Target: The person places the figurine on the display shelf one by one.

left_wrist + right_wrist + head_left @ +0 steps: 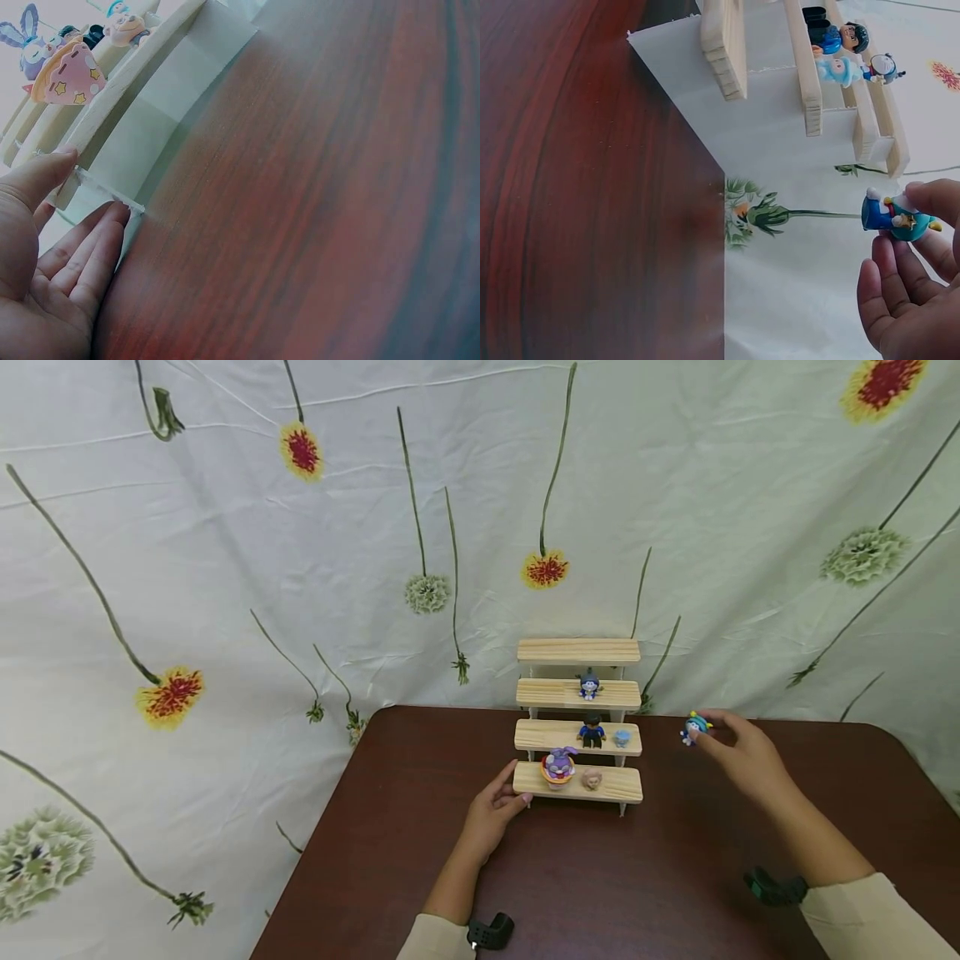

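Dark reddish-brown wooden table [600, 877], bearing near its far edge a four-tier pale pine step shelf [577, 718] stocked with small toy figures. Left hand [491, 814], fingers relaxed, touching bottom step's left end, likely steadying. Right hand [742, 756] pinching small blue cartoon figurine [694, 727], aloft right of shelf.

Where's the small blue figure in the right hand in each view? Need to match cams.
Head: blue figure at right of centre, pinched at the right hand fingertips, right of the wooden step shelf.
Left wrist: not in it.
Right wrist: blue figure at lower right, between the fingers.
Shared landmark: the wooden step shelf, in all three views.
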Demonstrator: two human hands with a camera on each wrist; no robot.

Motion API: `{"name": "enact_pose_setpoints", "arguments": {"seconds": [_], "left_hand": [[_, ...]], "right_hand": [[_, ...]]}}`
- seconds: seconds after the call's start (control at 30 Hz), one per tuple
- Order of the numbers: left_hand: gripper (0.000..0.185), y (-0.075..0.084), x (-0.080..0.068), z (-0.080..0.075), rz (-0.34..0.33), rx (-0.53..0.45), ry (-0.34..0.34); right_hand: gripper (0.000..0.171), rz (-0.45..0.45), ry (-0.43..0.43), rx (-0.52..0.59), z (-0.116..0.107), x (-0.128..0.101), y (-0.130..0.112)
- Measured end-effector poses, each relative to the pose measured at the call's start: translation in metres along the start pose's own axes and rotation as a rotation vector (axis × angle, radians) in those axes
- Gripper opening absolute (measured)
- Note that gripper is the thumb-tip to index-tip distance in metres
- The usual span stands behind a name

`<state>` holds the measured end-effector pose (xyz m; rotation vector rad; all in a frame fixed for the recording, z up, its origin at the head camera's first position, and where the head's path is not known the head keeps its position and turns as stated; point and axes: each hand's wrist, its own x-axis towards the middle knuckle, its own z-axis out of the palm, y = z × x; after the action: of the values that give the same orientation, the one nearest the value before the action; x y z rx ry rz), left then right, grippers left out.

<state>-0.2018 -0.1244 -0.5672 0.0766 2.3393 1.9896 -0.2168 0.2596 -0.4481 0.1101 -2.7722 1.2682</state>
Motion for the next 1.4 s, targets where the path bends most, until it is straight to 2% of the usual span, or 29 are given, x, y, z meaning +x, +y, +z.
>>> {"name": "enact_pose_setpoints", "arguments": {"seconds": [0.57,0.83,1.4], "left_hand": [[0.067,-0.002,0.001,-0.001,0.004,0.009,0.000],[0.067,0.000,0.001,0.000,0.001,0.009,0.005],[0.068,0.001,0.000,-0.001,-0.004,0.011,0.006]], "right_hand": [[0.063,-0.001,0.008,0.034,-0.001,0.018,-0.016],[0.061,-0.023,0.020,0.079,0.001,0.027,-0.019],[0.059,-0.046,0.011,0.100,0.005,0.053,-0.026]]}}
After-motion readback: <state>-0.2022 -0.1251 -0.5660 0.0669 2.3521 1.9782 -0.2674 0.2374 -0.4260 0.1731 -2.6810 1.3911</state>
